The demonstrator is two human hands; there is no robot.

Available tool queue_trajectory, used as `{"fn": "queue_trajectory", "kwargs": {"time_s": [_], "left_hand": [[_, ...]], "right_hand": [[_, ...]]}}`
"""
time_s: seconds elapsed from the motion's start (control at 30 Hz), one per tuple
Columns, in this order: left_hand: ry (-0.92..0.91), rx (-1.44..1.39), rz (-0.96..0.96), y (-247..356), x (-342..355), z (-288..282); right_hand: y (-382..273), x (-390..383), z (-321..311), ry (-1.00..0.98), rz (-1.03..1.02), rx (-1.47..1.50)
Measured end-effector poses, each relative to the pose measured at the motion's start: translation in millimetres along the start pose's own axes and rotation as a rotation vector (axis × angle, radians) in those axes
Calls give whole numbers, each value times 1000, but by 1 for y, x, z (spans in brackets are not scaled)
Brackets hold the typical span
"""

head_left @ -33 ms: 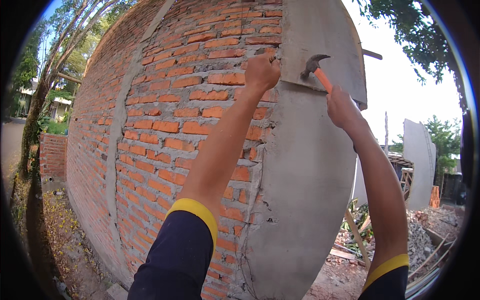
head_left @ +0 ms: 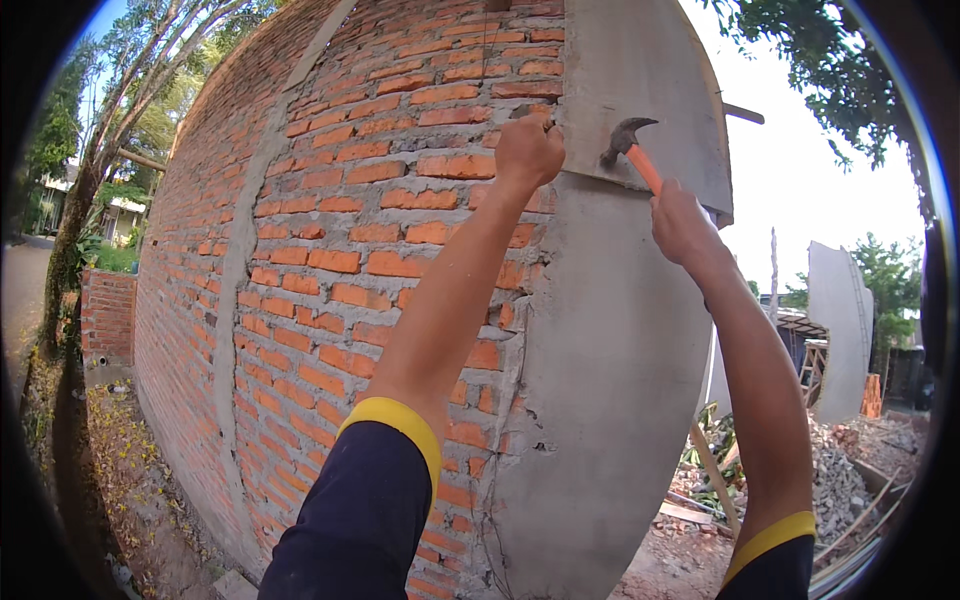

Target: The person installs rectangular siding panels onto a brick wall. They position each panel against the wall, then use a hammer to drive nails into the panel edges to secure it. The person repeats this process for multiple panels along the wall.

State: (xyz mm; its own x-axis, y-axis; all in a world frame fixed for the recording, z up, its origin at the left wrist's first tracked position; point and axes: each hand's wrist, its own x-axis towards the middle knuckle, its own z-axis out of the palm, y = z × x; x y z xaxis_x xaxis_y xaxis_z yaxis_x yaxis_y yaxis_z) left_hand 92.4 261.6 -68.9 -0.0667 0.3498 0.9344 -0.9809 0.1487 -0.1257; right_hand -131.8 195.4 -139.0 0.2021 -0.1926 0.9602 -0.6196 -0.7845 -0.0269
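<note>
My left hand (head_left: 530,152) is closed in a fist against the brick wall (head_left: 390,263), close to where the bricks meet grey concrete. A small dark piece sticks out by its fingers, but the rest of what it holds is hidden. My right hand (head_left: 686,225) grips the orange handle of a claw hammer (head_left: 643,165). The dark hammer head is raised to the right of my left hand, in front of the smooth concrete column (head_left: 620,330). Higher up, a concrete panel (head_left: 640,80) stands out from the column, its lower edge just below the hammer head.
A leaning wooden plank (head_left: 714,475) and a rubble heap (head_left: 838,485) lie beyond the column at lower right. To the left stand a tree trunk (head_left: 72,250) and a low brick wall (head_left: 107,312). A thin wire (head_left: 490,535) hangs along the column's base.
</note>
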Motion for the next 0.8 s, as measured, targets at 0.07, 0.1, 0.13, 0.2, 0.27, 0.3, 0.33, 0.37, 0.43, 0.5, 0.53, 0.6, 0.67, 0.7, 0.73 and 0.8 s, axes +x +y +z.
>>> {"fn": "queue_trajectory", "kwargs": {"time_s": [0.07, 0.1, 0.13, 0.2, 0.27, 0.3, 0.33, 0.37, 0.43, 0.5, 0.53, 0.6, 0.67, 0.7, 0.73, 0.8], "left_hand": [[2, 71, -45, 12, 10, 10], [-6, 108, -78, 17, 14, 13], [18, 131, -49, 23, 22, 17], [34, 185, -50, 32, 31, 25], [44, 227, -53, 38, 39, 35], [65, 245, -44, 39, 42, 39], [100, 254, -18, 40, 46, 44], [99, 262, -9, 39, 50, 49], [90, 276, 14, 32, 56, 56], [136, 291, 37, 22, 57, 64], [134, 299, 30, 17, 58, 69], [203, 284, 67, 7, 55, 80], [241, 291, 104, -4, 48, 90], [261, 304, 139, -9, 47, 94], [272, 306, 166, -13, 46, 99], [274, 327, 194, -20, 42, 104]], "right_hand": [[-7, -2, -4, -55, 62, -9], [-11, -3, -7, -54, 53, 2], [-14, -3, -11, -31, 61, 16], [-17, -6, -16, -93, 85, 5], [-18, -8, -19, -78, 92, 63], [-17, -9, -20, -77, 89, 87], [-17, -9, -21, -60, 66, 84], [-16, -9, -22, -31, 38, 77], [-13, -8, -21, -32, 18, 67], [-7, -6, -22, -78, 30, 54], [-4, -5, -21, -83, 5, 56], [2, -3, -17, -83, -33, 43], [9, -1, -11, -64, -51, 61], [11, -1, -6, -52, -74, 72], [14, -1, -1, -51, -44, 79], [15, -3, 9, -49, -16, 103]]}}
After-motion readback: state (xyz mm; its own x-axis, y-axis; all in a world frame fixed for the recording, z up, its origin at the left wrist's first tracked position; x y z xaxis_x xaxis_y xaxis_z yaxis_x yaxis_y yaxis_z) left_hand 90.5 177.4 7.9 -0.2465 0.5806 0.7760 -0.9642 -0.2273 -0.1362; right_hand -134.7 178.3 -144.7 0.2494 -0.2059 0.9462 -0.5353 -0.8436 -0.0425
